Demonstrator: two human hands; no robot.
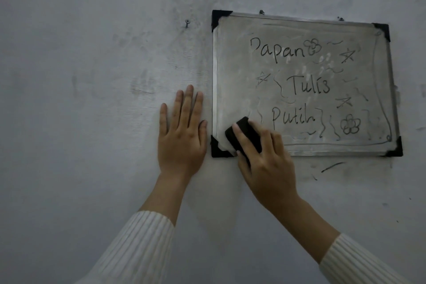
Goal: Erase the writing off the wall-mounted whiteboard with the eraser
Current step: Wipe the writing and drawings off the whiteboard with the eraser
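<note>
One board (230, 71) hangs on a grey wall (92, 76), framed in metal with four black corner caps, the bottom-left one (217, 149) just beside both hands. Two small fixings (261, 12) stick up along its top edge, and one lone screw (187, 22) sits in the wall to the left, well apart from the board.

Three words are written in black on the board: "Papan" (280, 49) on top, "Tulis" (309, 86) in the middle and "Putih" (294, 117) below. The first letter of the top word is faint on its left side. Around the words are two flowers, one at the upper middle (312, 46) and one at the lower right (350, 124), three stars (347, 55), several squiggles and a drawn border line.

One black eraser (242, 132) lies against the board's lower-left part, near the corner cap and just left of "Putih". The right hand (267, 163) grips it, fingers bent over its top and thumb along its left side.

The left hand (182, 136) rests flat on the wall just left of the board, all fingers straight and pointing up, holding nothing.

Two white ribbed sleeves (138, 244) cover the forearms. One dark stroke (332, 166) marks the wall under the board.
</note>
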